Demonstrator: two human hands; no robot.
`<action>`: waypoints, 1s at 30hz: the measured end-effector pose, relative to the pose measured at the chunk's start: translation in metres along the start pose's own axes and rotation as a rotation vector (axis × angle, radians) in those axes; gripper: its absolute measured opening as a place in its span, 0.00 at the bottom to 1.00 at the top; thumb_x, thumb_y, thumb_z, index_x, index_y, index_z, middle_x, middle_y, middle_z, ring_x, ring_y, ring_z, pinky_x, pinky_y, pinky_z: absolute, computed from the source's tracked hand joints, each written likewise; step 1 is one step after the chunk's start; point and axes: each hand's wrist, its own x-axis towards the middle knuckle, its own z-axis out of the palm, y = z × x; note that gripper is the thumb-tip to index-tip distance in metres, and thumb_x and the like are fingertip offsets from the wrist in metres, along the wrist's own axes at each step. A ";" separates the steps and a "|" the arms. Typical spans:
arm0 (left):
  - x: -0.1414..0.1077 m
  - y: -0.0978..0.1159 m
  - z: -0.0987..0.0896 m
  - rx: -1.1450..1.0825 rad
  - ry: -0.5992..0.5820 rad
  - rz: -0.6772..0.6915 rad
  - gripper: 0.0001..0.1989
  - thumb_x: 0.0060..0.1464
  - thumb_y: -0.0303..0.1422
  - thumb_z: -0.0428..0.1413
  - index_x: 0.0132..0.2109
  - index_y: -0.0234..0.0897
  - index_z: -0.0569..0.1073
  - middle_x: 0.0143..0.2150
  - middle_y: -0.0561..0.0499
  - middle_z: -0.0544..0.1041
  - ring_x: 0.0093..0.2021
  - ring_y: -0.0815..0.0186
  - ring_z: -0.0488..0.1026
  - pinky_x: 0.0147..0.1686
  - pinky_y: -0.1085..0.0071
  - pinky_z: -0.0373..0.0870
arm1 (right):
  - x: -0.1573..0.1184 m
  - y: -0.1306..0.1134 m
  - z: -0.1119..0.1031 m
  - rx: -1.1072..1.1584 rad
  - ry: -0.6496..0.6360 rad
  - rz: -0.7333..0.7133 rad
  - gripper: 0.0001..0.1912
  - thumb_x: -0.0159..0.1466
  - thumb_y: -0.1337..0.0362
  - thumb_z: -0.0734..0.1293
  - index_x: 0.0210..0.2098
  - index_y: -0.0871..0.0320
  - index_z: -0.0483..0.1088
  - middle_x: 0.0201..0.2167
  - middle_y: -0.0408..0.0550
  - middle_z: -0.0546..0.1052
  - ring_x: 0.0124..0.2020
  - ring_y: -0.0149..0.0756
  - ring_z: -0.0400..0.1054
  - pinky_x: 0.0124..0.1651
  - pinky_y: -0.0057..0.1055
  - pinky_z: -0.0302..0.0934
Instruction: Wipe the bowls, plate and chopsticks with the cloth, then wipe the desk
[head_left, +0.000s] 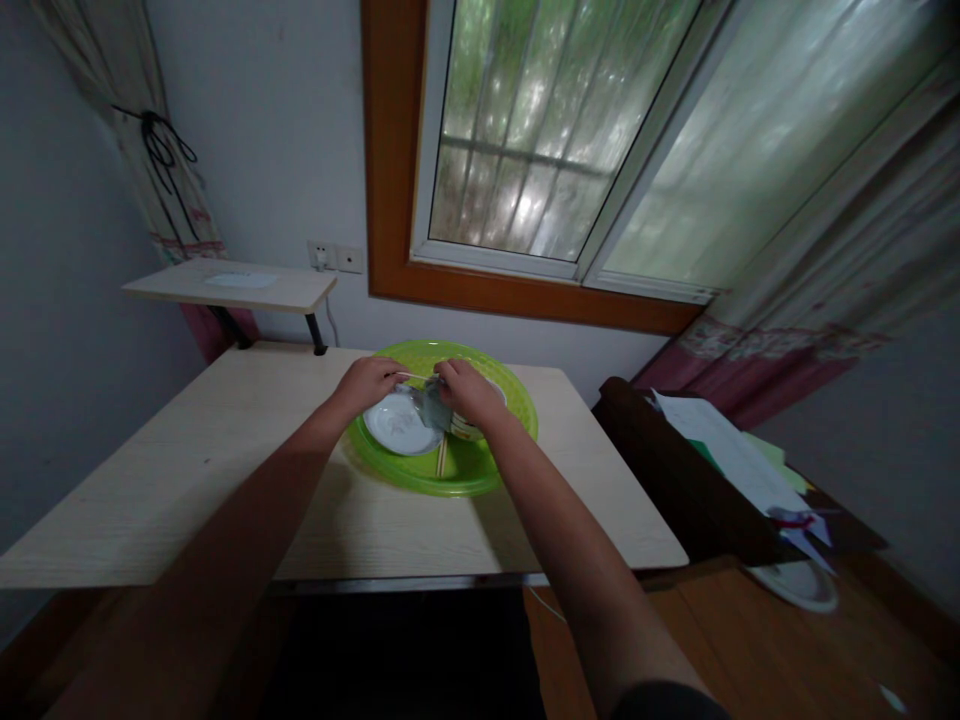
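Observation:
A round green tray (480, 478) rests on the wooden table, holding a white plate (403, 425) at its left and a patterned bowl (465, 430) at its right. Wooden chopsticks (442, 456) lie between them. My left hand (369, 383) is closed on the end of a thin white stick-like item (414, 376) above the plate's far edge. My right hand (469, 390) is closed on a grey-green cloth-like piece (435, 408), which hangs between plate and bowl. The right hand hides part of the bowl.
The pale table (225, 470) has a small raised shelf (232, 285) at its back left. Papers (720, 450) lie on a dark brown piece of furniture (675, 490) to the right. A window (540, 130) is behind.

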 end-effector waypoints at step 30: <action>0.000 0.008 -0.004 -0.152 0.018 -0.100 0.15 0.61 0.38 0.53 0.45 0.40 0.83 0.41 0.48 0.84 0.31 0.66 0.77 0.38 0.70 0.71 | -0.001 -0.005 -0.007 -0.158 0.022 0.031 0.11 0.70 0.65 0.64 0.51 0.56 0.72 0.49 0.54 0.76 0.53 0.47 0.64 0.54 0.40 0.56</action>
